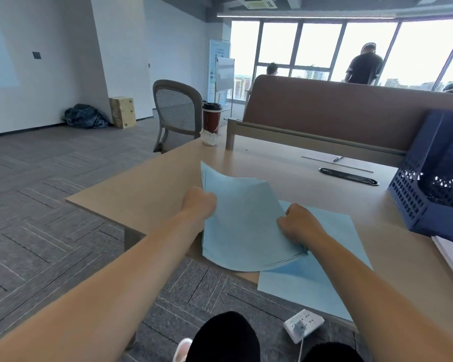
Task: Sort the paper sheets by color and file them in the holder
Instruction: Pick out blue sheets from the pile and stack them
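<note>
A white power strip (pixel 304 325) lies on the floor at 6 o'clock. A blue sheet (pixel 332 273) lies flat on the desk (pixel 154 184), overhanging its near edge. Over it a stack of blue sheets (pixel 243 226) is lifted: the left hand (pixel 199 205) curls round its 9 o'clock edge, and the right hand (pixel 301 224) pinches its 4 o'clock edge. The blue holder (pixel 429 184) stands at 2 o'clock, its slots too dark to tell their contents. A lidded red cup (pixel 211 118) stands at 12 o'clock.

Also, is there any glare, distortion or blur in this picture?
Head view: the windows are blown out to white, so the standing person is almost a silhouette; the wide lens bends the window frames and the desk edges; the blue sheets, the left hand and the right hand look fairly sharp.
</note>
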